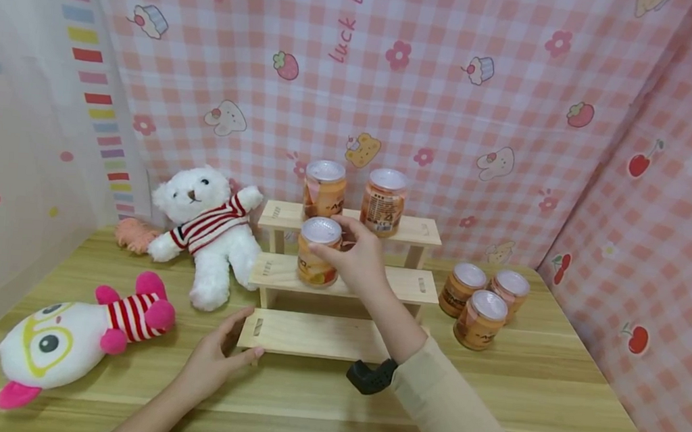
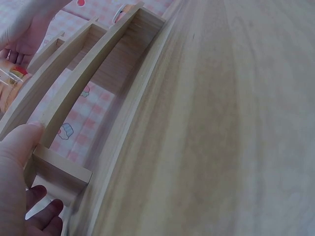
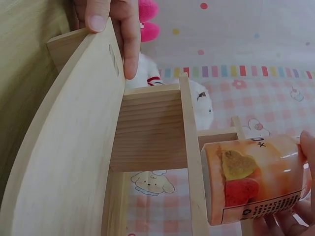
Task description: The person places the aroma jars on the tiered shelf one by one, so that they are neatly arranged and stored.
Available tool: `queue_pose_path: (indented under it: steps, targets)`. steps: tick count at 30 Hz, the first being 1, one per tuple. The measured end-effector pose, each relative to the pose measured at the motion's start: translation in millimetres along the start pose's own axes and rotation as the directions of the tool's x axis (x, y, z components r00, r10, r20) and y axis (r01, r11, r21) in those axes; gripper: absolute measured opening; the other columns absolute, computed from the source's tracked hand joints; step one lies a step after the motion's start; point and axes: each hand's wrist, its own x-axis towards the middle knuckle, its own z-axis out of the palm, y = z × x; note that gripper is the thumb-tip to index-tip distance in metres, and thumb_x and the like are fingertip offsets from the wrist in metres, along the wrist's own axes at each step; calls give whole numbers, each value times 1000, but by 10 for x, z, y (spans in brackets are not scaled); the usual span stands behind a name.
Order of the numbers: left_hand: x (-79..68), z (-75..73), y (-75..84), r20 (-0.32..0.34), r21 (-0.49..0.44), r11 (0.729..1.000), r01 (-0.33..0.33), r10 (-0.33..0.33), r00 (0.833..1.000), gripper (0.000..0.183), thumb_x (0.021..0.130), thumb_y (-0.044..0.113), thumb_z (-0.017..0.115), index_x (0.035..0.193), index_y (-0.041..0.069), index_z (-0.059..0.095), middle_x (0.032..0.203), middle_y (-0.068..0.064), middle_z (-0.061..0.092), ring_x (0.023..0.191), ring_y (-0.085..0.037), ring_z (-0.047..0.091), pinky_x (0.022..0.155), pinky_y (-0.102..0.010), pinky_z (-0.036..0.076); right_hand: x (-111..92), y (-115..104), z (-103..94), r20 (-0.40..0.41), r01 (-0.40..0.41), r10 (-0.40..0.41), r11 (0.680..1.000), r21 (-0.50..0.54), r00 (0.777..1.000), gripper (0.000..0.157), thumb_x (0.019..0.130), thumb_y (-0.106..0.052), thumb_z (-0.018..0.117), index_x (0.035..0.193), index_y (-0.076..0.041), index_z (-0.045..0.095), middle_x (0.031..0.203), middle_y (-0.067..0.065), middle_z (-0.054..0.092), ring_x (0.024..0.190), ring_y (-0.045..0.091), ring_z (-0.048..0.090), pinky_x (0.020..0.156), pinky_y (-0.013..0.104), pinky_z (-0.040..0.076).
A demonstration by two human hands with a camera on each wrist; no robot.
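A three-step wooden display shelf [image 1: 312, 333] stands in the middle of the table. My left hand [image 1: 211, 365] grips the left end of its lowest step, the thumb at the front and the fingers round the end. On the left part of the middle step, my right hand [image 1: 359, 258] holds an orange-labelled jar [image 1: 317, 268] with a clear lid, thumb and fingers round its upper part. The right wrist view shows this jar [image 3: 256, 179] with its base at the step. Two similar jars, a left one [image 1: 323, 190] and a right one [image 1: 385, 205], stand on the top step.
Three more jars [image 1: 479, 321] stand grouped on the table right of the shelf. A white teddy bear [image 1: 216, 233] sits to the left, and a plush toy with pink limbs [image 1: 68, 340] lies nearer. Checked cloth [image 1: 427, 114] hangs behind. A black device [image 1: 370, 377] is at my right wrist.
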Motion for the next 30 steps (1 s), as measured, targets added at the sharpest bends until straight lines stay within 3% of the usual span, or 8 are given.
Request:
queue_pose_path:
  steps: [5,16,25,30]
  targets:
    - [-8,0,-29,4,-9,1000,0,0,1000,72,81,11,78,141,-2,41,125,-18,58,121,-29,48,105,-42,32,-46,21,-16,7,-10,9,1000,17,1000,63,76,-27,84,130,-10,58,113,4,62,97,19,58,83,32,52]
    - [0,-8,-23,4,-7,1000,-11,11,1000,73,81,13,78,141,-1,41,124,-16,59,120,-28,49,106,-42,32,-316,66,-229,-36,71,-69,996,48,997,61,78,-25,82,130,-6,57,122,2,59,107,18,54,94,34,47]
    - [-10,1,-4,1,-8,1000,-9,9,1000,71,81,10,78,141,-1,42,123,-17,59,119,-28,50,106,-42,33,-551,280,-479,-90,167,-166,986,9,982,54,76,-12,82,126,-6,60,120,10,62,104,24,57,89,32,51]
    - [-18,3,26,1,-29,999,-15,15,1000,69,81,8,77,140,0,42,123,-19,58,120,-30,49,107,-43,32,-681,337,-671,-95,138,-134,990,33,986,55,76,-9,82,125,-2,60,121,14,60,105,30,56,86,35,53]
